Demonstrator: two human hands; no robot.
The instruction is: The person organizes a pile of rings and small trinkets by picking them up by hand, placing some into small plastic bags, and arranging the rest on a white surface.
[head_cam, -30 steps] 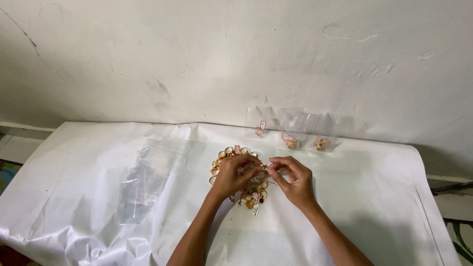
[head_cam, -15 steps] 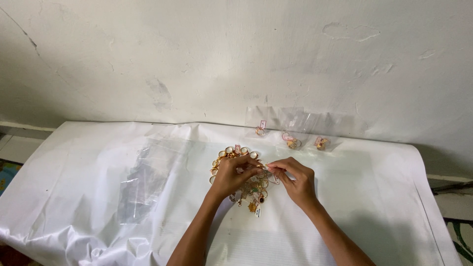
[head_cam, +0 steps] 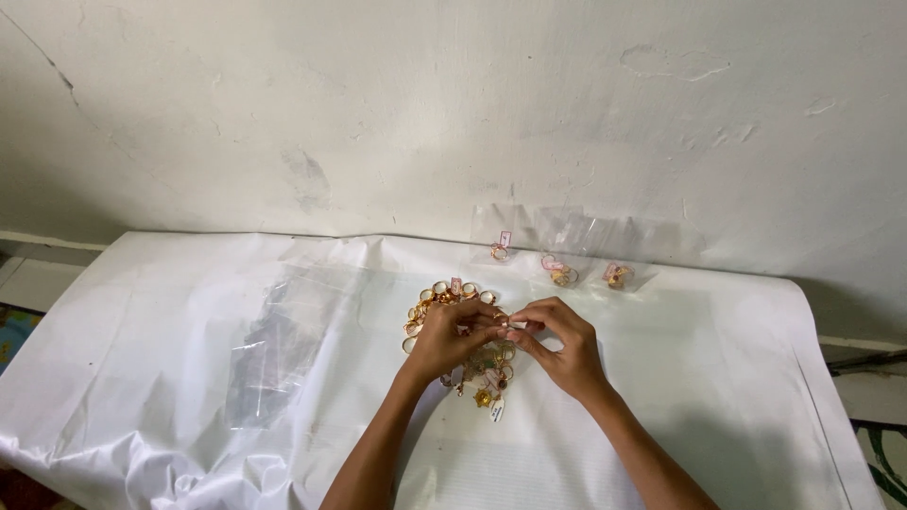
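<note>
Our left hand (head_cam: 452, 338) and right hand (head_cam: 557, 345) meet over a heap of gold rings (head_cam: 460, 326) lying near the middle of the white sheet (head_cam: 170, 378), and most of that heap is hidden under our palms, so we see only its far rim of rings and a few pieces poking out on the near side. The fingertips (head_cam: 505, 326) of both hands are pinched close together around something very small; we cannot make out what it is, since the fingers cover it, nor whether each hand grips it or only touches it. To the left of the hands lies a stack of clear plastic bags (head_cam: 283, 345), hard to read against the sheet because it is see-through and shows mainly as glare. On the far side, leaning at the foot of the white wall (head_cam: 425, 113), stand three small clear packets (head_cam: 557, 241), each holding a ring with a pinkish tag; their edges nearly vanish against the plaster. Our forearms are cut off at the near edge, and the sheet's right corner runs out of view.
</note>
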